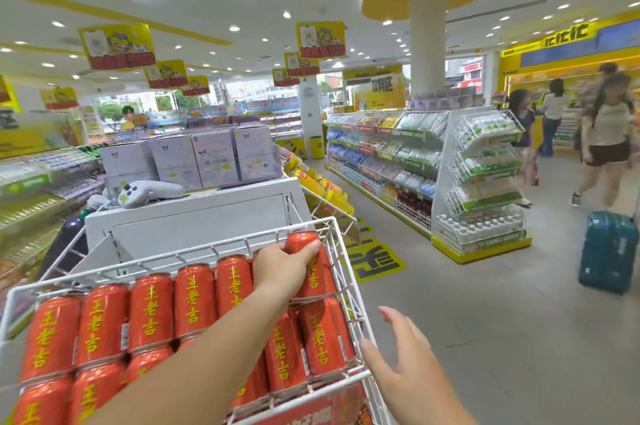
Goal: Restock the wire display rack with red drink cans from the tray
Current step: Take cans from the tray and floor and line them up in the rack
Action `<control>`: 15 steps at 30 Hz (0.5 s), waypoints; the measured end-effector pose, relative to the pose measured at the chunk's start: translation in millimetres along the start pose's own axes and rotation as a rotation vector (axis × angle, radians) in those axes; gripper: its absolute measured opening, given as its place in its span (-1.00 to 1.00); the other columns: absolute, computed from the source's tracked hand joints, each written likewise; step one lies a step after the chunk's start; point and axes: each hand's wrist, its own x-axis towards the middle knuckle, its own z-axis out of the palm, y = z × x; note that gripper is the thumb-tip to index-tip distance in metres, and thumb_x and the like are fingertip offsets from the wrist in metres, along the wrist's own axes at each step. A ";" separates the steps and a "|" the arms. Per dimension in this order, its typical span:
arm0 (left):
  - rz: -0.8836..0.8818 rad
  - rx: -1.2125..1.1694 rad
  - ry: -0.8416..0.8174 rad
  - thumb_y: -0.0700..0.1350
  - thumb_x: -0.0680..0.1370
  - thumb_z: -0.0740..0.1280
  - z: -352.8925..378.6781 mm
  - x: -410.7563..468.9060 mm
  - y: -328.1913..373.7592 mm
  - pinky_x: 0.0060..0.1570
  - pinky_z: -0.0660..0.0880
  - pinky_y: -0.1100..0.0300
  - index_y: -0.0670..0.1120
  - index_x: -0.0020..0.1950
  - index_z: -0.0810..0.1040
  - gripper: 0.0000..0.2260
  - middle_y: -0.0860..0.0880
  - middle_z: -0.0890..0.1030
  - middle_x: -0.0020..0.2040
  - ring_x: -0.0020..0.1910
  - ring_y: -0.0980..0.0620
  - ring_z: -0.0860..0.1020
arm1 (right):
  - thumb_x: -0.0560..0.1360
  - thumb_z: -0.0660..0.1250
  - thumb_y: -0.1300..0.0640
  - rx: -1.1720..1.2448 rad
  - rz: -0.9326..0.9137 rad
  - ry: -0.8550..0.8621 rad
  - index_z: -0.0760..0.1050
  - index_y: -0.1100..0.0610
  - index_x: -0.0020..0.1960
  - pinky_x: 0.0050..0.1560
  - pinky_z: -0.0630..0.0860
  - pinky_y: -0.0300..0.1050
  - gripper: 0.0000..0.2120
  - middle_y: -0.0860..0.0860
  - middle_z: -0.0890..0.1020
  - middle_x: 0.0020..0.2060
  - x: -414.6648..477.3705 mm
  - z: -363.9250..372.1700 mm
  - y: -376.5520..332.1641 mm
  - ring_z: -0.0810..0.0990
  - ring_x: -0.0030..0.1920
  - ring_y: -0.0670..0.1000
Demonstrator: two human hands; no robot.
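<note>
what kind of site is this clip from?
Almost certainly a retail snack and drinks shop: aisle shelving stocked with bottled drinks, promo signs hanging from the ceiling, and a wire display rack of red drink cans where the left hand sets one in.

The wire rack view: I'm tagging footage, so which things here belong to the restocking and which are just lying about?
Belongs to the job:
wire rack
red cans
can in the left hand
left hand
right hand

Just lying about:
white game controller
lilac boxes
teal suitcase
</note>
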 end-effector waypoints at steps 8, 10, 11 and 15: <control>0.249 0.508 0.038 0.26 0.51 0.37 7.0 5.4 3.6 0.08 0.53 0.03 -0.07 0.18 0.62 -0.55 -0.13 0.70 0.08 0.13 -0.20 0.61 | 0.50 0.06 -0.39 -0.432 -0.223 -0.080 0.02 -0.05 0.59 0.54 -0.01 -0.17 -0.23 -0.19 0.16 0.55 10.6 -20.5 10.4 0.03 0.57 -0.13; 0.254 0.710 0.084 0.33 0.52 0.29 9.3 6.5 5.4 0.10 0.49 0.00 -0.10 0.16 0.62 -0.47 -0.18 0.69 0.08 0.19 -0.24 0.57 | 0.49 0.00 -0.41 -0.531 -0.255 -0.118 -0.07 -0.04 0.61 0.52 -0.19 -0.19 -0.19 -0.15 0.04 0.60 12.4 -22.0 11.2 -0.08 0.60 -0.11; 0.254 0.801 0.113 0.37 0.52 0.26 9.9 7.2 6.6 0.14 0.48 -0.01 -0.11 0.16 0.63 -0.43 -0.19 0.68 0.09 0.22 -0.25 0.53 | 0.49 -0.01 -0.42 -0.549 -0.263 -0.130 -0.09 -0.05 0.61 0.50 -0.23 -0.20 -0.18 -0.15 0.01 0.60 13.4 -23.1 11.7 -0.10 0.60 -0.11; 0.282 1.042 0.182 0.43 0.52 0.17 13.1 13.5 8.0 0.28 0.37 -0.04 -0.15 0.18 0.66 -0.31 -0.17 0.58 0.18 0.28 -0.21 0.40 | 0.49 -0.03 -0.43 -0.560 -0.281 -0.136 -0.09 -0.04 0.62 0.51 -0.22 -0.19 -0.17 -0.14 0.01 0.61 16.6 -29.2 15.3 -0.10 0.60 -0.10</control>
